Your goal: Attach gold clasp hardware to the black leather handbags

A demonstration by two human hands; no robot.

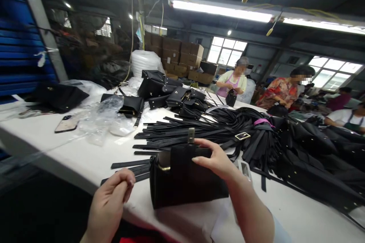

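A small black handbag [185, 186] stands upright near the front edge of the white table. My right hand [212, 157] grips the top of its flap, thumb on the near side, beside a metal clasp [191, 135] that sticks up. A short stretch of gold zipper [164, 168] shows at the bag's left opening. Left of the bag and apart from it, my left hand [112, 197] is closed with its fingers curled in. Whatever may be pinched there is hidden. Loose black straps [131, 164] lie between that hand and the bag.
Behind the bag lies a large bundle of black straps [182, 131], with a pink tie [264, 122]. Black bags [182, 97], clear plastic [98, 121] and a phone [67, 123] lie farther back. More black bags [322, 171] fill the right. Co-workers [232, 81] work across the table.
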